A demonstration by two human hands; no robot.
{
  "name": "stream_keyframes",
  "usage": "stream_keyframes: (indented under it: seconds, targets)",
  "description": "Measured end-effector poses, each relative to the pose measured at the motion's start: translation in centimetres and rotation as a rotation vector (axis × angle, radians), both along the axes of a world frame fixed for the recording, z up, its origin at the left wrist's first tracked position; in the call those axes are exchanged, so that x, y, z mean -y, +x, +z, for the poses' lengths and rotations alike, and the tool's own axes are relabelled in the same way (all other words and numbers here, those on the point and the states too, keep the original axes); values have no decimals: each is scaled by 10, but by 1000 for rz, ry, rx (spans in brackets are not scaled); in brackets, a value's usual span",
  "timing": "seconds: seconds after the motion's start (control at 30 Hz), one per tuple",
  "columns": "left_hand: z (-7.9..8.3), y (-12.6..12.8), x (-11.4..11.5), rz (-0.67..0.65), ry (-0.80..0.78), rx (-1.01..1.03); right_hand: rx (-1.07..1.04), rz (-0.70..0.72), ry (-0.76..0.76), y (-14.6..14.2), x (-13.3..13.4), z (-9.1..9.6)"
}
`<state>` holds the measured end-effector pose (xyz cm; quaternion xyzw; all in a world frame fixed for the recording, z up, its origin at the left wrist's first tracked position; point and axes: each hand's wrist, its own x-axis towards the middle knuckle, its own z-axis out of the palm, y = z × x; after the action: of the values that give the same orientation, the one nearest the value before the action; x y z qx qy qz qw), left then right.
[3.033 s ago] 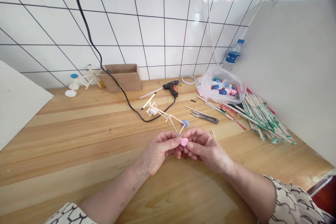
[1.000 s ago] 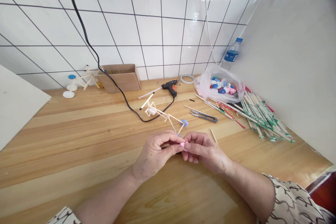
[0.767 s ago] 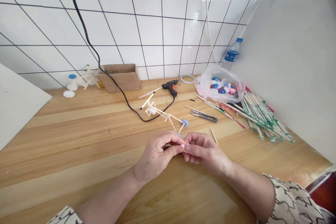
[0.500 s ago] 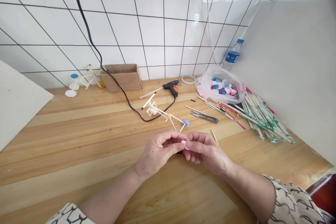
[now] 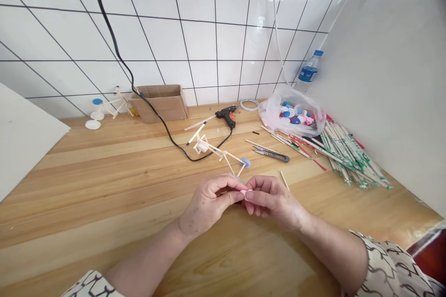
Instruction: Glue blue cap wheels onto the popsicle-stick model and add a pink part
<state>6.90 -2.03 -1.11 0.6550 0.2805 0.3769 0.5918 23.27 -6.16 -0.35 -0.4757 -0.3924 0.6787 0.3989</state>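
Note:
Between the fingertips of both hands is a small pink piece [image 5: 245,192], mostly covered, so its kind does not show. My left hand [image 5: 214,197] pinches it from the left, my right hand [image 5: 272,198] from the right. Something dark shows just under the left fingertips. Right behind the hands lies a small tricycle-like model of thin wooden sticks [image 5: 220,152], with a blue bottle cap [image 5: 245,163] as a wheel. Beyond the right hand rest grey thread snips [image 5: 272,153] and a short stick [image 5: 285,180].
A black glue gun [image 5: 227,115] with its cord lies behind the model, near a tape roll [image 5: 249,105]. On the right are a bag of bottle caps [image 5: 292,113] and wrapped chopsticks [image 5: 351,153]. A cardboard box [image 5: 160,103] and another stick model [image 5: 113,106] stand back left.
Both hands stay in nearly the same place with the pink piece between them. The fingers have shifted slightly on it, and the view has moved a little.

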Motion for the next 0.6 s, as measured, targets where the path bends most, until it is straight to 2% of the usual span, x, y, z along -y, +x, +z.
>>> stream_keyframes:
  seconds: [0.1, 0.23, 0.37, 0.5, 0.6]
  targets:
    - [-2, -1, 0, -14, -26, 8, 13, -4, 3, -1, 2, 0]
    - [-7, -2, -4, -94, -217, 58, 22, 3, 53, -1, 2, 1]
    - [-13, -4, -9, -52, -378, 139, 16, 3, 215, 1, 3, 4]
    - [-13, -6, -12, -87, -444, 202, 71, -6, 442, 2, 6, 4]
    - [-11, -6, -11, -108, -479, 202, 126, 3, 549, 0, 8, 1]
